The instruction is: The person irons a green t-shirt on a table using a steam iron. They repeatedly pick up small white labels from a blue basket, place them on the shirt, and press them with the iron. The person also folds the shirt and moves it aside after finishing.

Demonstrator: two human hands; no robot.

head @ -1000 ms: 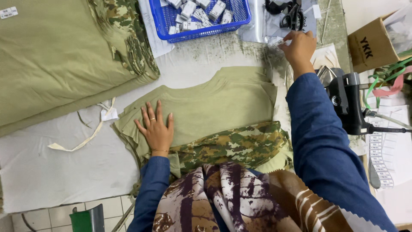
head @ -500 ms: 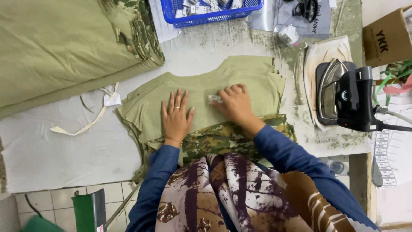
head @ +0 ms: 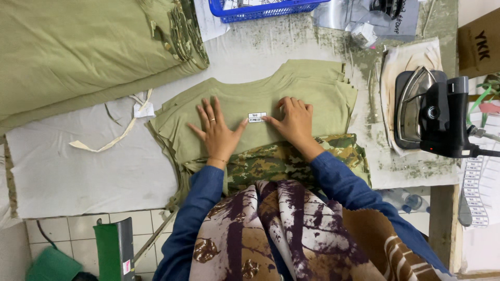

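Both the left hand (head: 219,132) and right hand (head: 295,120) lie open, gripping nothing, flat on the soft olive garment (head: 250,99), pinning a small, light white label (head: 257,117) best nudged by its edges.

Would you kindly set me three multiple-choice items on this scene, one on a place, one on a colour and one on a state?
1. Where does the small white label lie?
A. In the blue basket
B. On the olive garment, between the two hands
C. Under the iron

2. What colour is the basket at the top edge of the table?
A. Blue
B. Red
C. Yellow

3. How is the left hand placed?
A. Closed around the iron
B. Lifted clear of the table
C. Flat, fingers spread, on the olive garment

Answers:
1. B: the label sits on the olive garment, its ends at the fingertips of the left hand and the right hand.
2. A: its plastic mesh is bright blue.
3. C: the palm lies on the cloth with the fingers apart, while the iron stands untouched on the right.
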